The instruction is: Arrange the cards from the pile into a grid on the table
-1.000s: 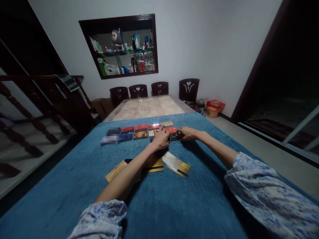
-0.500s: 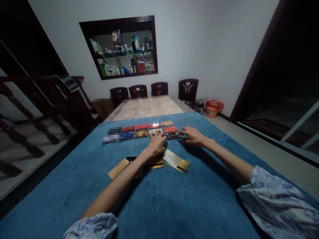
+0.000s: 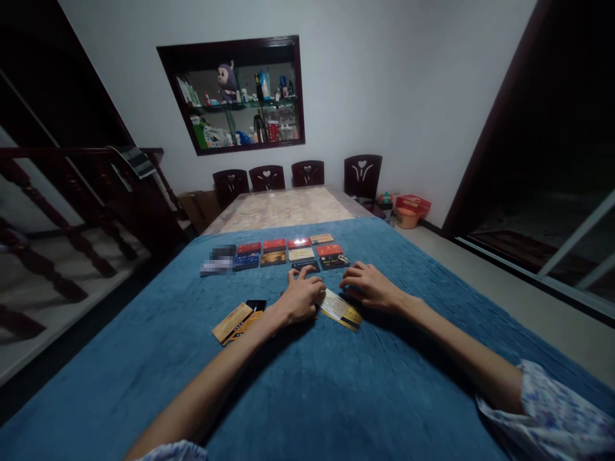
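Note:
My left hand (image 3: 302,299) rests low over the blue cloth, fingers apart and bent, with fingertips at the near edge of a dark card (image 3: 306,265). Right of it, my right hand (image 3: 372,286) hovers at or just above the cloth, fingers loosely spread with nothing visible in them. Between the hands lies a white card (image 3: 337,304) overlapping a yellow card (image 3: 354,322). Beyond them are rows of cards, among them a black card (image 3: 335,260), a cream card (image 3: 301,254) and a gold card (image 3: 273,258). An orange-yellow card (image 3: 232,322) lies beside my left forearm, which partly hides its neighbours.
The blue cloth (image 3: 288,397) covers the near part of the table; bare marble tabletop (image 3: 293,208) shows beyond. Dark chairs (image 3: 362,176) stand at the far end. A wall shelf (image 3: 235,105) holds bottles and a plush toy. A wooden railing (image 3: 62,250) is at left.
My left hand has drawn back slightly from the rows, uncovering the cream card and a dark card below it. My right hand has left the black card and come nearer me.

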Demonstrator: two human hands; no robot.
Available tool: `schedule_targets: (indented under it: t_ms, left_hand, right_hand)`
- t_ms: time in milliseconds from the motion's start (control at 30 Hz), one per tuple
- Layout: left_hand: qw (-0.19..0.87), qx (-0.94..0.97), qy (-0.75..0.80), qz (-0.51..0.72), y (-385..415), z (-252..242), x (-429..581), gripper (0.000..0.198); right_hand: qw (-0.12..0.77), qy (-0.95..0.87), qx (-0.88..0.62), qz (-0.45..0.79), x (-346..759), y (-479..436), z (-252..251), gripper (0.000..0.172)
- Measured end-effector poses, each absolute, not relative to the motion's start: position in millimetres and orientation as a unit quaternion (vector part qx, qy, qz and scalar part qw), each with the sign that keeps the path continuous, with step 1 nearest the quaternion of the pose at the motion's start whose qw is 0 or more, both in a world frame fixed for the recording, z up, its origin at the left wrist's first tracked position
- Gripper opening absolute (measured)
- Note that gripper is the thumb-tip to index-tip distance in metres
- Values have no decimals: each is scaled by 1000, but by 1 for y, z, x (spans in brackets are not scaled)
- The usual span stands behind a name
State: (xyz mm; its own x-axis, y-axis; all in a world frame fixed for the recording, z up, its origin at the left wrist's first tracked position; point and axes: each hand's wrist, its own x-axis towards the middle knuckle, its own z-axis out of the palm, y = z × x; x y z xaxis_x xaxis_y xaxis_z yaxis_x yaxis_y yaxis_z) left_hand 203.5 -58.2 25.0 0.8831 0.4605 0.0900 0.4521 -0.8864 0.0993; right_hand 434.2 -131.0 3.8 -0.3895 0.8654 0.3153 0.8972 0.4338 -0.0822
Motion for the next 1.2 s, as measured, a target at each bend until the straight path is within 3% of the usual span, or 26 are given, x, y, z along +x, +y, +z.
schedule_targets:
  t_ms: [267, 600, 1200]
  left_hand:
    - [74, 974, 214, 14, -54, 26, 202, 37]
    - [42, 983, 176, 14, -49, 18, 201, 35]
    - [-26, 975, 221, 30, -78, 16, 214, 25]
  right_hand:
    - [178, -841, -509, -45, 436, -141, -6, 22]
    - [164, -834, -525, -34, 436, -150, -2, 26]
    - [119, -833, -541, 6, 424, -160, 6, 50]
